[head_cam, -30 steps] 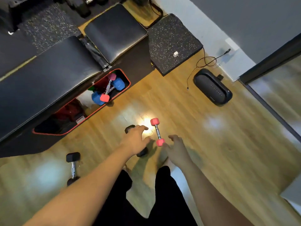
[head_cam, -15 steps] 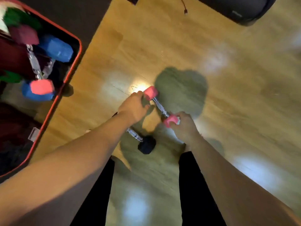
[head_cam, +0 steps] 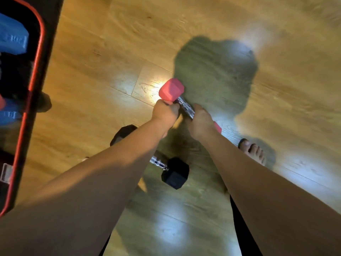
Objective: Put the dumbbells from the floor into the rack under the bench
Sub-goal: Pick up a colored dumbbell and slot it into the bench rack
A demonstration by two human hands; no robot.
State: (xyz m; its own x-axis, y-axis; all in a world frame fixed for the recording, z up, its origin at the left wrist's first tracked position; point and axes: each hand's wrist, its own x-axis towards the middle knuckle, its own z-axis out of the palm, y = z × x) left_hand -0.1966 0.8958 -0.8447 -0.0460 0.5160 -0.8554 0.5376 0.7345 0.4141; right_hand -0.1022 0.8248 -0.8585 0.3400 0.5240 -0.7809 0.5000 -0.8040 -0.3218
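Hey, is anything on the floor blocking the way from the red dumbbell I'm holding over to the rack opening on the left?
Nothing visible does. Both the left hand and right hand grip the red dumbbell, and bare wooden floor runs to the red-rimmed rack. The black dumbbell lies nearer you, off that line.

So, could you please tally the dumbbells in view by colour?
Pink dumbbell, held by left hand and right hand: 1
Black dumbbell on the floor: 1
Blue dumbbell heads in the rack: 2
Total: 4
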